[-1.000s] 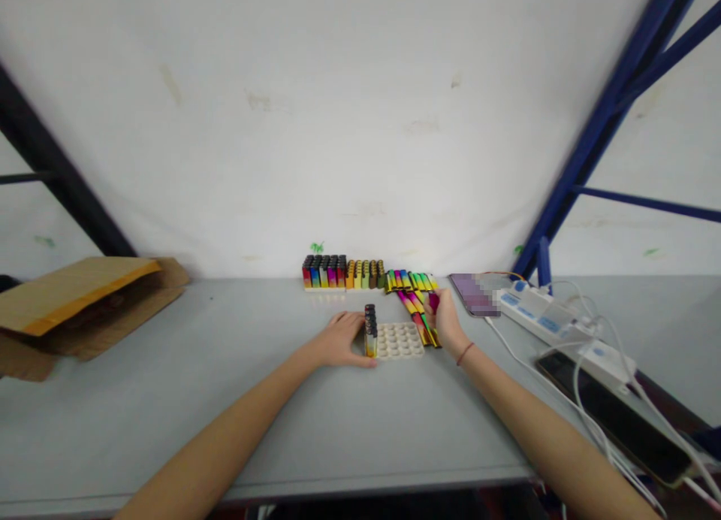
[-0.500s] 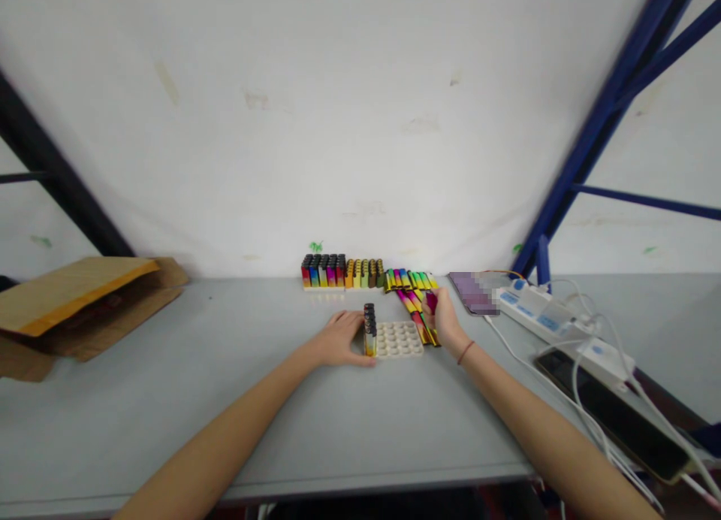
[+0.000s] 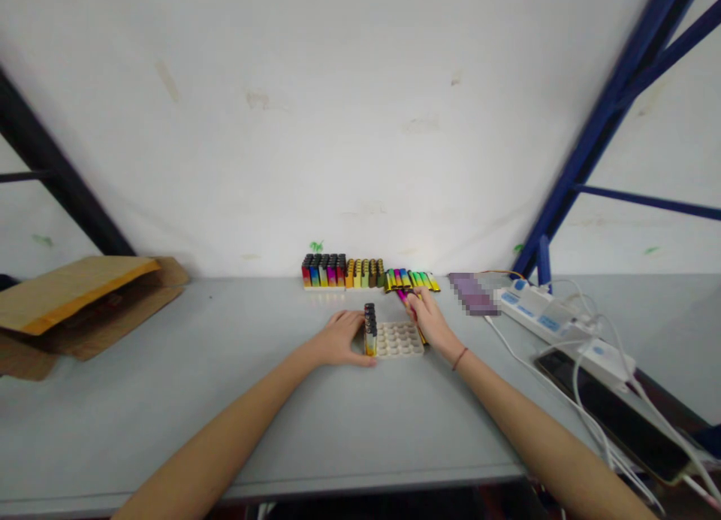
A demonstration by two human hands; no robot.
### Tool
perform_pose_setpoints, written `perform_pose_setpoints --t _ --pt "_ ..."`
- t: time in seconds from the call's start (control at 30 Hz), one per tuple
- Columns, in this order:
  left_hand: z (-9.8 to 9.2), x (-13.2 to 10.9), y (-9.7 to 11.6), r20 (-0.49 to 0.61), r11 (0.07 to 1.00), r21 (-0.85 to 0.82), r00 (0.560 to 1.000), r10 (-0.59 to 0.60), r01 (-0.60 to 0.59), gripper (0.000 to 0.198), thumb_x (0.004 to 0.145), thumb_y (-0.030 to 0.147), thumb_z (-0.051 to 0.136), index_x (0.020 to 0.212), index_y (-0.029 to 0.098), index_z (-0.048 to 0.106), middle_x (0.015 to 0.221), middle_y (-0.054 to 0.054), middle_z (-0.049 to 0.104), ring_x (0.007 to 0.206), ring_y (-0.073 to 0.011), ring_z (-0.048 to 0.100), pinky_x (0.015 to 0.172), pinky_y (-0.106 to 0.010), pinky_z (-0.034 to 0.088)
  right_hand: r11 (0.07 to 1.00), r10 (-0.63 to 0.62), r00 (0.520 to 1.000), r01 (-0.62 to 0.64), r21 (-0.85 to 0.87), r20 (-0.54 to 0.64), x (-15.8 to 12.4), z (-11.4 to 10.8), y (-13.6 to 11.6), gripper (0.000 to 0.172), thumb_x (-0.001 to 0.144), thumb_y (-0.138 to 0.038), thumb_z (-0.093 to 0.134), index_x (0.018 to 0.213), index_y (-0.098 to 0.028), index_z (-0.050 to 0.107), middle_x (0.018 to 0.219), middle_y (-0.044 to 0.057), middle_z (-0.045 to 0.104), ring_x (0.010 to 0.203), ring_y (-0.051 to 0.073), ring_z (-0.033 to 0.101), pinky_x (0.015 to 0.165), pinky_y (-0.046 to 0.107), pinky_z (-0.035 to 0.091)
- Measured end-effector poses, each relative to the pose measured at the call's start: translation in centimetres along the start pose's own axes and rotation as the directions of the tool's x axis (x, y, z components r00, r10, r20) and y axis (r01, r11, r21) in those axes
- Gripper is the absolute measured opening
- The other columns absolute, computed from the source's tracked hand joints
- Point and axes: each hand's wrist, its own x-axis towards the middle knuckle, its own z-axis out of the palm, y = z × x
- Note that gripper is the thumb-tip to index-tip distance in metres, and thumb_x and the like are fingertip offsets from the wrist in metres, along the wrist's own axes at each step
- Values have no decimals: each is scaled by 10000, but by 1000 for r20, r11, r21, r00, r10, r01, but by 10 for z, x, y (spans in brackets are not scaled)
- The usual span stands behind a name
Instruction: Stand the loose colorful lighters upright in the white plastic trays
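A pale tray [image 3: 401,352] with rows of round holes lies on the table. One row of lighters [image 3: 370,329] with black tops stands upright along its left side. My left hand [image 3: 340,340] is around that left end, fingers at the back and thumb along the front edge. Behind the tray's right side, my right hand [image 3: 426,314] has its fingers closed on a lighter [image 3: 413,293], which is mostly hidden; its dark end shows at the fingertips. Other bright lighters [image 3: 402,297] lie beneath and beside this hand, partly covered by it.
Filled blocks of upright lighters [image 3: 324,272] stand along the wall, with yellowish lighters [image 3: 365,273] beside them. More lighters [image 3: 412,279] lie flat there. Brown paper packaging [image 3: 84,298] lies left. On the right are a power strip [image 3: 541,317], white cables and a dark phone [image 3: 611,415].
My right hand has moved left, toward the tray, and turned downward over the lying lighters. The magenta lighter seen in it earlier is now mostly hidden. My left hand stays at the tray.
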Motion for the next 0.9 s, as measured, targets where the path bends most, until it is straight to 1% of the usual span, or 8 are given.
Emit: perform_pose_setpoints --t 0.13,0.2,0.33,0.47,0.6,0.77,0.83,0.9 --pt "-1 -1 2 1 1000 -4 1000 0 0 869 655 655 736 1312 155 463 1349 -170 514 1255 -363 456 1099 -489 267 983 -148 989 147 -105 -1 -5 9 -12 262 919 -433 444 928 -198 559 825 49 609 791 193 567 746 328 465" --pt "-1 -1 2 3 1000 -4 1000 -3 3 876 660 652 734 1321 150 456 1350 -173 512 1254 -365 456 1098 -489 266 975 -188 982 187 -124 2 -5 12 -8 264 898 -420 493 958 -186 599 918 77 640 857 207 587 774 336 476" --pt "1 -1 1 0 1000 2 1000 4 -4 866 661 659 730 1320 167 459 1331 -164 527 1241 -360 467 1093 -491 275 984 -168 986 169 -51 23 -5 19 2 299 900 -385 509 1106 -182 586 995 83 668 873 200 628 801 338 498" --pt "2 -1 -1 -6 1000 9 1000 14 -14 869 666 666 724 1338 193 443 1366 -154 503 1260 -354 451 1098 -491 267 978 -179 980 187 -88 92 -8 21 -3 269 908 -334 502 1116 -181 579 954 79 678 836 193 643 791 336 508" --pt "1 -1 0 0 1000 6 1000 7 -7 866 671 676 712 1334 184 453 1350 -150 519 1248 -361 462 1098 -494 267 943 -215 961 250 -220 173 -10 18 -13 289 927 -291 475 1186 -201 564 959 75 680 841 198 636 806 338 501" --pt "0 -1 1 9 1000 -6 1000 6 -5 930 666 675 716 1382 165 412 1403 -169 476 1290 -371 429 1119 -495 236 829 -276 910 388 -402 309 -7 13 -15 398 922 -177 403 1292 -222 544 1111 100 658 1000 227 597 894 371 465" --pt "0 -1 1 18 1000 -4 1000 7 -7 939 678 683 701 1396 159 398 1423 -172 457 1306 -371 415 1129 -496 216 798 -298 907 407 -444 296 -2 4 -16 458 899 -130 383 1334 -202 509 1148 113 642 1038 230 579 922 374 443" --pt "0 0 1 36 1000 3 999 -3 3 943 685 698 684 1398 149 402 1433 -177 445 1316 -376 403 1134 -503 201 804 -252 945 324 -498 207 3 -12 -18 437 881 -119 380 1288 -164 531 1095 118 657 990 224 594 881 348 445"
